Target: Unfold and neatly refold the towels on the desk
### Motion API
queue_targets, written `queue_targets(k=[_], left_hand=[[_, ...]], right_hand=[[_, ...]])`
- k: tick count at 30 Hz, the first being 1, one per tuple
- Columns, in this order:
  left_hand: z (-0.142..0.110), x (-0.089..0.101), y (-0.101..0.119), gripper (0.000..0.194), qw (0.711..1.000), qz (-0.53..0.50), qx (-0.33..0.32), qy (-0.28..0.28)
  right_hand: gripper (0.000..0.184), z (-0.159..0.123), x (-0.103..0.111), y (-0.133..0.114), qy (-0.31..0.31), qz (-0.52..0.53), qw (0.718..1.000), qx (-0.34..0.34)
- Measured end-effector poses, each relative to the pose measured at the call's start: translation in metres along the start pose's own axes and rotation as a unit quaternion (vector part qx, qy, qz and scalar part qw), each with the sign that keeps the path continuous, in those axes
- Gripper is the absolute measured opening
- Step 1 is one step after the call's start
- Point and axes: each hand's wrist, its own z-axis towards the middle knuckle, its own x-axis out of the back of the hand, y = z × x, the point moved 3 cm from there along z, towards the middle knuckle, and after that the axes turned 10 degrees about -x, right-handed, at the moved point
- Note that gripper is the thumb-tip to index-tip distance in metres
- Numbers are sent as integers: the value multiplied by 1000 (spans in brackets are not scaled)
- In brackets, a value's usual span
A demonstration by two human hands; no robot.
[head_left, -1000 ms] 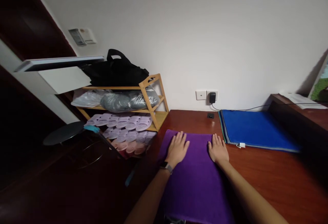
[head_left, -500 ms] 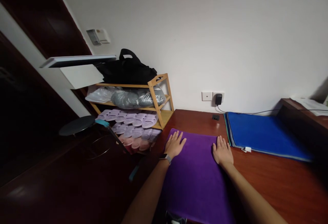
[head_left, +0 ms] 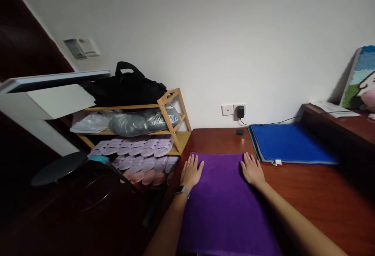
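Note:
A purple towel [head_left: 221, 205] lies spread over the reddish-brown desk [head_left: 304, 193], its far edge running between my hands. My left hand [head_left: 191, 171] rests flat on the towel's far left corner, fingers stretched out and a watch on the wrist. On the far right corner lies my right hand [head_left: 252, 170], palm down with the fingers extended. A stack of towels with a blue one [head_left: 290, 143] on top sits to the right of my right hand, and a white tag [head_left: 276, 162] sticks out at its front edge.
Left of the desk stands a wooden rack [head_left: 175, 123] with several pale purple slippers [head_left: 146, 146], plastic-wrapped bundles and a black bag [head_left: 125, 86]. A round stool [head_left: 58, 168] is farther left. A black plug [head_left: 240, 111] and cable run along the wall behind the towels.
The view has turned to the right, bringing a picture panel into sight. Both hands stay flat at the towel's far corners, and its near edge looks straighter.

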Motion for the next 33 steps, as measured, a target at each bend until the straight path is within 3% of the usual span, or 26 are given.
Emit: queue_targets(k=[3,5,8,11,13,16,21,24,29,33], left_hand=[[-1,12,9,71,999,34,4,14],[-3,21,32,70,998,42,-9,48],[-10,26,96,67,993,-6,-80,82],[-24,19,165,66,975,-65,-202,64],[-33,12,186,66,968,-83,-234,47],[-46,7,167,66,975,-84,-207,24],[-70,9,64,67,994,-43,-95,14],[-83,8,23,67,999,-19,-38,29],[-90,4,19,68,999,-10,-28,43],[-88,8,21,68,999,-15,-24,43]], right_hand=[[67,-4,-5,-2,-6,-15,1000,2],[67,-5,-6,-2,-2,-18,1000,2],[68,-5,-5,-2,1,-19,1000,4],[67,-5,-4,-1,2,-26,1000,7],[67,-5,-4,-1,0,-31,1000,6],[67,-6,-4,-1,7,-27,1000,5],[67,-6,-7,0,14,-28,999,6],[67,-2,-10,-1,14,-31,999,0],[66,-5,-3,-5,1,-23,1000,-12],[65,-46,3,-1,16,-26,1000,6]])
